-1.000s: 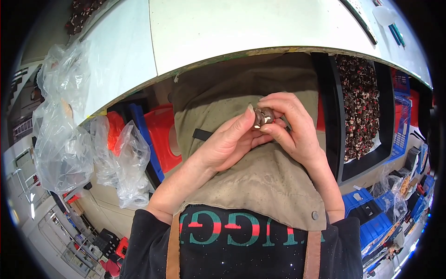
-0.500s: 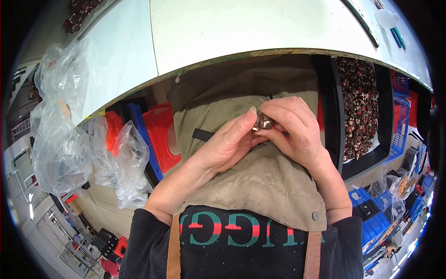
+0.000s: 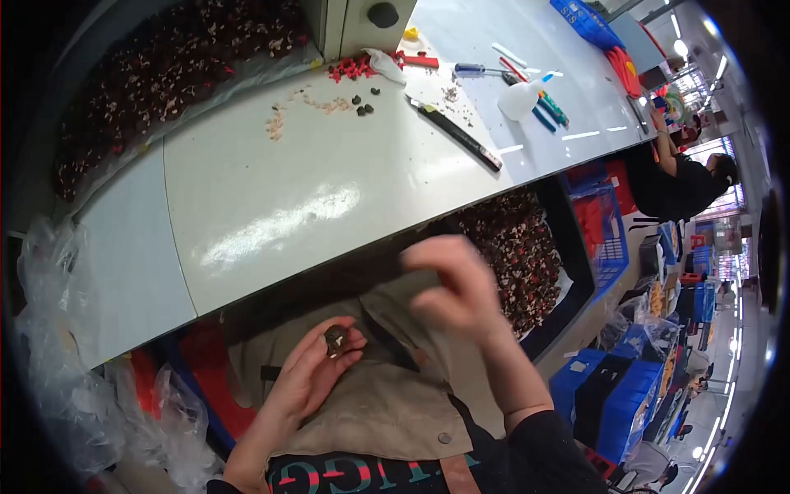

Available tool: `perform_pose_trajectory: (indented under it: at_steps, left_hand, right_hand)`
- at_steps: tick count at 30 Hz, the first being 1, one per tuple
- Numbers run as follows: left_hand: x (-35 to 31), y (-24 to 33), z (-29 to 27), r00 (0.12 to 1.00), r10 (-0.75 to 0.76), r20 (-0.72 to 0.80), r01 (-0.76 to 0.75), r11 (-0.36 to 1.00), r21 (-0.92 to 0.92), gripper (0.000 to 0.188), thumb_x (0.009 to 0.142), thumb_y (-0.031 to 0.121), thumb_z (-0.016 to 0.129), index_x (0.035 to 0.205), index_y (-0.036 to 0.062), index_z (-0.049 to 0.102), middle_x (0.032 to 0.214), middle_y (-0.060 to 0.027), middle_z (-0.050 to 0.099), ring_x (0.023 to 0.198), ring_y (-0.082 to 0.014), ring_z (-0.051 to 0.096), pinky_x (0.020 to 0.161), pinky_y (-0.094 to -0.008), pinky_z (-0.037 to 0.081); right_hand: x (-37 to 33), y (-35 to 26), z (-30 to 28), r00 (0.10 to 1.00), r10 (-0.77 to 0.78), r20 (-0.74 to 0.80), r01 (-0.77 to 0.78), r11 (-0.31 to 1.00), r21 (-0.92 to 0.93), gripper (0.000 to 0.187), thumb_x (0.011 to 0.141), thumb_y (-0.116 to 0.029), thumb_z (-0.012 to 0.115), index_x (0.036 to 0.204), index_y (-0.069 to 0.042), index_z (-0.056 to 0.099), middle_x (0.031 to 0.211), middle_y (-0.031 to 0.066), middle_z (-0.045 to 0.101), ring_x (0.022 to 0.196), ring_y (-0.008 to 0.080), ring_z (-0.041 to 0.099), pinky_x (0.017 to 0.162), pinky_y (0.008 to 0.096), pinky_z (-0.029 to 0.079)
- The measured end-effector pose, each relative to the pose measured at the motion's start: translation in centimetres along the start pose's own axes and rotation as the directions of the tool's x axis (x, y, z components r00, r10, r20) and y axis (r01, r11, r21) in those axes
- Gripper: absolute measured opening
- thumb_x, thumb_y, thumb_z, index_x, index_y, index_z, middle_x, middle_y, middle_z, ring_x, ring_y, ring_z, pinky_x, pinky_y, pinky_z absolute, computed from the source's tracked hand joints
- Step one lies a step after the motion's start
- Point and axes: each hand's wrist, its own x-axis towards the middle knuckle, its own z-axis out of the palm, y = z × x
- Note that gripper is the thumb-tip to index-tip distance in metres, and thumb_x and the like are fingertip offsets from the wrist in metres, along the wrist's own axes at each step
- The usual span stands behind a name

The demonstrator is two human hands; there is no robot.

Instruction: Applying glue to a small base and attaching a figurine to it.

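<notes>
Low over my apron, my left hand [image 3: 319,370] holds a small dark brown piece with cream-white spots [image 3: 335,339] between thumb and fingers. It looks like a little moulded figure, but I cannot make out its kind. My right hand [image 3: 454,288] is raised apart from it, off the table's front edge. Motion smears its fingers; they look bent, and whether anything is in them does not show. Closest to that hand is a black tray [image 3: 580,255] filled with many similar dark brown, cream and red pieces [image 3: 514,255].
On the white table [image 3: 271,189] lie a black-handled craft knife [image 3: 453,132], a screwdriver [image 3: 481,69], red bits [image 3: 360,67], pale bits [image 3: 325,104] and a white squeeze bottle [image 3: 522,99]. A heap of dark pieces [image 3: 181,74] fills the far left. Another person [image 3: 683,177] sits at far right.
My right hand has let go of the dark piece and moved right, away from my left hand, which keeps it. The view has swung toward the table top and the right.
</notes>
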Motion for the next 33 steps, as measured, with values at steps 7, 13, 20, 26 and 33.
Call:
perform_pose_trajectory:
  at_steps: [7,13,20,26,33]
  left_hand:
    - [-1.7,0.9,0.0,0.996,0.053,-0.070,-0.047,0.996,0.082,0.054,0.087,0.028,0.059,0.130,0.0024,0.038,0.119,-0.0121,0.050,0.111,-0.0195,0.049,0.096,-0.0323,0.039]
    - [-2.1,2.2,0.1,0.981,0.186,-0.046,-0.175,0.966,0.189,0.058,0.084,0.024,0.064,0.131,0.0043,0.037,0.120,-0.0112,0.051,0.108,-0.0184,0.052,0.095,-0.0301,0.039]
    - [-2.2,2.9,-0.8,0.973,0.169,-0.154,-0.142,0.974,0.175,0.074,0.075,0.043,0.070,0.131,0.0065,0.038,0.116,-0.0099,0.053,0.104,-0.0166,0.053,0.091,-0.0299,0.042]
    - [-2.3,2.5,-1.2,0.982,0.136,-0.134,-0.115,0.981,0.156,0.077,0.075,0.045,0.069,0.131,0.0052,0.037,0.116,-0.0098,0.053,0.105,-0.0170,0.052,0.094,-0.0305,0.040]
    - [-2.1,2.5,-1.7,0.988,0.091,-0.122,-0.067,0.979,0.191,0.075,0.074,0.043,0.070,0.130,0.0033,0.039,0.115,-0.0116,0.053,0.108,-0.0195,0.052,0.098,-0.0336,0.038]
  right_hand:
    - [6.9,5.3,-9.5,0.756,0.029,-0.654,-0.144,0.982,-0.123,0.036,0.089,-0.021,0.057,0.115,0.002,0.046,0.109,0.0097,0.051,0.099,0.0154,0.050,0.087,0.0272,0.040]
    - [12.3,12.1,-12.2,0.802,0.266,-0.535,-0.434,0.875,-0.216,0.050,0.082,-0.036,0.065,0.111,0.002,0.051,0.106,0.0086,0.054,0.097,0.0146,0.049,0.085,0.0256,0.040]
    - [9.5,10.2,-11.5,0.871,0.213,-0.443,-0.347,0.905,-0.247,0.035,0.091,-0.027,0.054,0.108,0.004,0.055,0.101,0.0100,0.058,0.088,0.0139,0.053,0.080,0.0231,0.040]
    - [1.1,0.4,-3.7,0.963,0.114,-0.243,-0.120,0.993,-0.010,0.031,0.087,-0.016,0.058,0.110,0.004,0.051,0.103,0.0157,0.058,0.092,0.0193,0.056,0.079,0.0294,0.045]
    - [-2.6,-1.9,0.4,0.995,0.099,-0.013,-0.098,0.990,0.102,0.057,0.061,-0.047,0.078,0.088,-0.002,0.055,0.077,0.0058,0.052,0.068,0.0174,0.045,0.062,0.0305,0.035]
